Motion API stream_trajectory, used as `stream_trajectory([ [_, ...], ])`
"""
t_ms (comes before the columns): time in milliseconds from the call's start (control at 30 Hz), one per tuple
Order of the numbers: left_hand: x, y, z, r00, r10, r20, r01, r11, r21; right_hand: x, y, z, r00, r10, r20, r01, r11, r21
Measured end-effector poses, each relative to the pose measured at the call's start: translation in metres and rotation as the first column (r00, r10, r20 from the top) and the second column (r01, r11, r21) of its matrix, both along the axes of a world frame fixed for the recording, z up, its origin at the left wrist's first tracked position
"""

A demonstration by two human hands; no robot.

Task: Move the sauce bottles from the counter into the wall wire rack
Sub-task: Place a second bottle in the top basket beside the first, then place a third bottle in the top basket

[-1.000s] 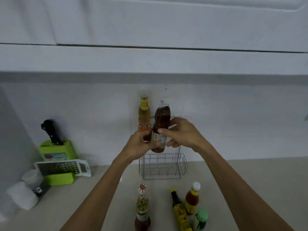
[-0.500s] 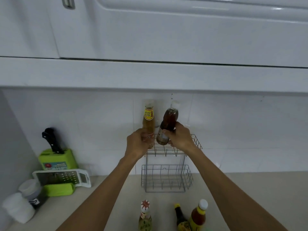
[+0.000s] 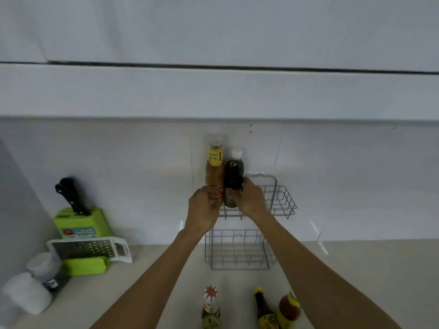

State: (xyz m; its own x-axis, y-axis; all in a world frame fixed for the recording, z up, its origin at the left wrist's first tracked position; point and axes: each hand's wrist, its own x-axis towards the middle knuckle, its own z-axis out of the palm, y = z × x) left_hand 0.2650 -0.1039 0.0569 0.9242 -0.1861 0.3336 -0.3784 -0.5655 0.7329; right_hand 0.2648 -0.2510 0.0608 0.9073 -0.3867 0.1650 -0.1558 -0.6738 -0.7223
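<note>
A two-tier grey wire rack [image 3: 283, 203] hangs on the white tiled wall. In its upper basket stand a tall yellow-labelled sauce bottle [image 3: 215, 172] and, right beside it, a dark brown bottle with a white cap [image 3: 234, 176]. My left hand [image 3: 203, 210] wraps the base of the yellow-labelled bottle. My right hand [image 3: 251, 200] grips the dark bottle's lower half. The lower basket [image 3: 237, 251] holds nothing. Three more bottles stand on the counter near me: one with a red-and-white cap [image 3: 210, 307], a dark yellow-capped one [image 3: 263, 309] and a reddish one [image 3: 288, 309].
At the left of the beige counter are a green knife block with black handles [image 3: 78, 222], a white grater on a green tray [image 3: 90, 250] and two pale shakers [image 3: 35, 286]. White cabinets overhang the wall above the rack.
The dark bottle has gone from tilted and raised to upright inside the upper basket beside the yellow-labelled bottle. My left hand has shifted onto that bottle's base.
</note>
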Motion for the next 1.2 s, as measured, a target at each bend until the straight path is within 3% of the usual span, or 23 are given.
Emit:
stream_trajectory([
  [233,-0.021,-0.006,0.006,0.997,-0.072,0.022,0.07,0.996,0.058,-0.012,-0.011,0.004,0.999,0.017,-0.044,-0.013,0.996,0.084],
  [467,-0.08,-0.008,0.005,0.987,-0.163,0.007,0.163,0.987,-0.005,-0.105,-0.004,-0.004,0.988,-0.048,0.146,0.029,0.991,0.129],
  [533,-0.104,-0.011,-0.009,0.98,-0.194,-0.047,0.197,0.978,0.071,-0.146,0.002,-0.037,0.995,-0.058,0.081,0.046,0.989,0.138],
  [600,-0.129,-0.015,-0.028,0.966,-0.194,-0.172,0.218,0.967,0.131,-0.189,0.011,-0.081,0.994,-0.061,-0.089,0.071,0.99,0.123],
  [700,-0.164,-0.02,-0.056,0.928,-0.16,-0.336,0.215,0.967,0.133,-0.233,0.028,-0.145,0.924,0.006,-0.381,0.015,0.999,0.052],
  [767,-0.183,-0.024,-0.074,0.904,-0.149,-0.401,0.219,0.967,0.132,-0.246,0.036,-0.173,0.877,-0.001,-0.481,-0.002,1.0,-0.005],
  [967,-0.23,-0.019,-0.143,0.85,-0.082,-0.521,0.233,0.945,0.231,-0.271,0.048,-0.21,0.864,-0.13,-0.487,0.021,0.975,-0.223],
  [1067,-0.24,-0.013,-0.173,0.796,-0.08,-0.601,0.231,0.956,0.179,-0.274,0.047,-0.211,0.874,-0.191,-0.446,0.043,0.946,-0.322],
  [1200,-0.251,0.001,-0.199,0.733,-0.061,-0.677,0.191,0.974,0.119,-0.291,0.05,-0.217,0.881,-0.159,-0.445,0.037,0.962,-0.269],
])
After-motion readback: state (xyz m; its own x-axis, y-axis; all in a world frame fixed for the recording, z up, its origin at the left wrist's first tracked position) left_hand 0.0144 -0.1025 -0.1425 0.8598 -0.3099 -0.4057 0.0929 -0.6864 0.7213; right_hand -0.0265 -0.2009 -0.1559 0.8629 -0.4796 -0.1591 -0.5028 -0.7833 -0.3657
